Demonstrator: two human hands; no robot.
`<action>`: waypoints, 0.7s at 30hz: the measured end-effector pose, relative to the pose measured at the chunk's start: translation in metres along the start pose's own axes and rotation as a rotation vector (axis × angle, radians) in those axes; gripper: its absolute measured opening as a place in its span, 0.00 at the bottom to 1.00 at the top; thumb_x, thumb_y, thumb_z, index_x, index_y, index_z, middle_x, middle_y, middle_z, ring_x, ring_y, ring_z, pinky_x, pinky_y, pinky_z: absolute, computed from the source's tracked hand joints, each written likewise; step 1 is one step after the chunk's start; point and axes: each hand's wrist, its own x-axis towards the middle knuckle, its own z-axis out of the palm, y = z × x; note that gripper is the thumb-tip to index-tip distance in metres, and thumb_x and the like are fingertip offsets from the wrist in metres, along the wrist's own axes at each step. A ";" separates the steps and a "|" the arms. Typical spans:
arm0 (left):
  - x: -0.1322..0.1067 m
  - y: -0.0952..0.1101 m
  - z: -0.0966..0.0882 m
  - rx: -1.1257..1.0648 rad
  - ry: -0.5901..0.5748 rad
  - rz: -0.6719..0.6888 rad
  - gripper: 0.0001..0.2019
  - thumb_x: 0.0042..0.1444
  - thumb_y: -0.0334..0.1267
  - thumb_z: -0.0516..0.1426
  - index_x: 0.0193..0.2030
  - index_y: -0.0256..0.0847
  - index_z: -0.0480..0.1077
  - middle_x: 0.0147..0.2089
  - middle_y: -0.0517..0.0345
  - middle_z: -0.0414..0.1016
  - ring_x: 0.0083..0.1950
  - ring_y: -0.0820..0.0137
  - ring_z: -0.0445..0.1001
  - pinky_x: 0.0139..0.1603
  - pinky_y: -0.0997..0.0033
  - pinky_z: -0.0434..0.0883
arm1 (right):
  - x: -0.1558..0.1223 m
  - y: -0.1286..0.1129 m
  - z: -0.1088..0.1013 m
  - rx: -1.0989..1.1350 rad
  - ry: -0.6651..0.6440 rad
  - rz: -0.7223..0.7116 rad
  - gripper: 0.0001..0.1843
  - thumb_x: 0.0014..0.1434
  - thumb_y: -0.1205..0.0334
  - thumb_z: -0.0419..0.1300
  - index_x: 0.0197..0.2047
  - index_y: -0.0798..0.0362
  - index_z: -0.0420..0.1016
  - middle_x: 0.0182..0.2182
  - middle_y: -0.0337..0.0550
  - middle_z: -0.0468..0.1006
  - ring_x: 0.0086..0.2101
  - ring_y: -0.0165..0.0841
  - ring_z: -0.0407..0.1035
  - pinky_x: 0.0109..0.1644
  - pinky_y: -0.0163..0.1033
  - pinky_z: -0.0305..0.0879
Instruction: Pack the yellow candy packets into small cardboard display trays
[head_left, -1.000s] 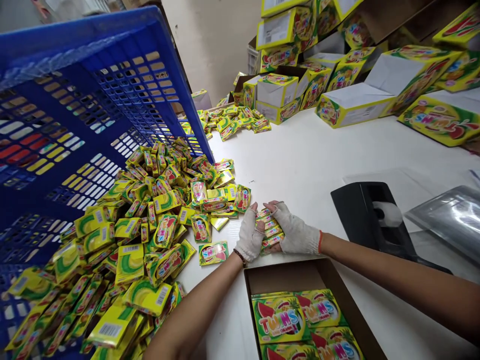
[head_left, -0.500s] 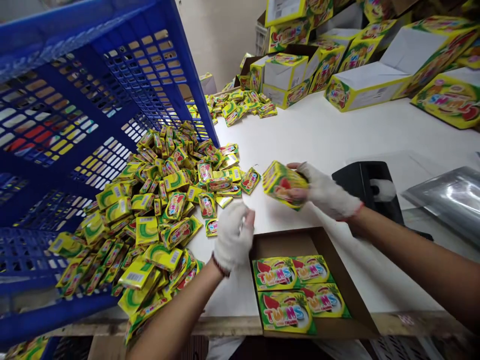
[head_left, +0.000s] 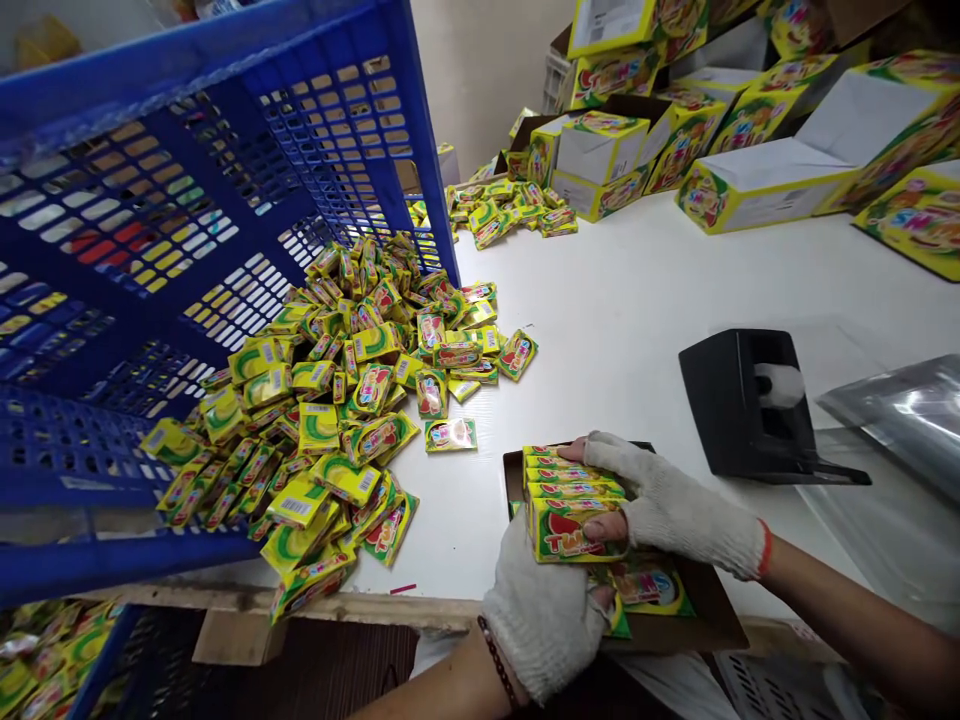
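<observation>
My right hand point(head_left: 652, 495), in a white glove with bare fingertips, grips a row of yellow-green TWINS packs point(head_left: 574, 530) between thumb and fingers. The row is held over an open brown carton point(head_left: 709, 610). More flat TWINS packs point(head_left: 652, 588) lie inside the carton, partly covered by my hands. My left hand point(head_left: 544, 610), gloved too, is against the lower left of the held row. Its thumb shows, but its other fingers are hidden, so I cannot tell whether it grips the row.
A big pile of loose packs point(head_left: 337, 400) spills from a tipped blue crate point(head_left: 442, 230) on the left. At the right stand a black tape dispenser point(head_left: 750, 410) and clear plastic film point(head_left: 907, 410). Printed display boxes point(head_left: 765, 185) are stacked along the back of the white table point(head_left: 600, 300).
My right hand has brought the row of packs down and toward me, over the carton. My left hand has moved right and nearer, from beside the pile to the row. The view has shifted slightly.
</observation>
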 end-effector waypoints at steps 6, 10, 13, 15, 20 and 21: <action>-0.003 0.015 -0.007 0.187 -0.175 -0.027 0.25 0.61 0.52 0.57 0.61 0.44 0.70 0.56 0.43 0.75 0.54 0.45 0.72 0.50 0.44 0.75 | 0.001 0.005 -0.004 0.122 -0.122 0.220 0.42 0.41 0.46 0.72 0.59 0.51 0.76 0.48 0.49 0.79 0.48 0.49 0.75 0.51 0.50 0.74; -0.002 0.020 -0.014 0.287 -0.258 -0.032 0.21 0.64 0.53 0.54 0.55 0.40 0.72 0.52 0.47 0.76 0.49 0.52 0.74 0.45 0.49 0.77 | 0.018 0.009 -0.003 0.212 -0.145 0.340 0.45 0.40 0.47 0.73 0.60 0.55 0.74 0.48 0.51 0.82 0.47 0.48 0.76 0.51 0.47 0.75; 0.000 0.018 -0.015 0.307 -0.215 0.027 0.26 0.63 0.53 0.54 0.59 0.35 0.69 0.56 0.44 0.74 0.50 0.53 0.74 0.47 0.51 0.77 | 0.029 0.012 -0.004 0.263 -0.166 0.381 0.44 0.41 0.45 0.73 0.59 0.55 0.74 0.45 0.51 0.83 0.43 0.45 0.78 0.49 0.47 0.75; 0.001 0.017 -0.014 0.309 -0.184 0.058 0.27 0.63 0.53 0.54 0.59 0.34 0.69 0.56 0.43 0.74 0.50 0.53 0.74 0.48 0.51 0.78 | 0.031 0.011 -0.005 0.253 -0.163 0.397 0.44 0.40 0.44 0.73 0.59 0.55 0.75 0.45 0.50 0.84 0.43 0.45 0.78 0.49 0.46 0.75; 0.002 0.015 -0.012 0.336 -0.105 0.106 0.26 0.61 0.53 0.56 0.55 0.32 0.72 0.52 0.44 0.76 0.49 0.53 0.74 0.50 0.51 0.77 | 0.019 0.007 -0.001 0.162 -0.101 0.399 0.39 0.45 0.42 0.70 0.57 0.54 0.77 0.44 0.48 0.84 0.44 0.45 0.77 0.47 0.44 0.74; 0.002 0.015 -0.012 0.340 -0.100 0.116 0.26 0.60 0.53 0.57 0.54 0.31 0.72 0.51 0.44 0.76 0.49 0.53 0.74 0.50 0.52 0.77 | 0.017 0.007 0.003 0.159 -0.083 0.368 0.38 0.47 0.41 0.68 0.57 0.54 0.76 0.44 0.48 0.84 0.43 0.45 0.77 0.47 0.44 0.74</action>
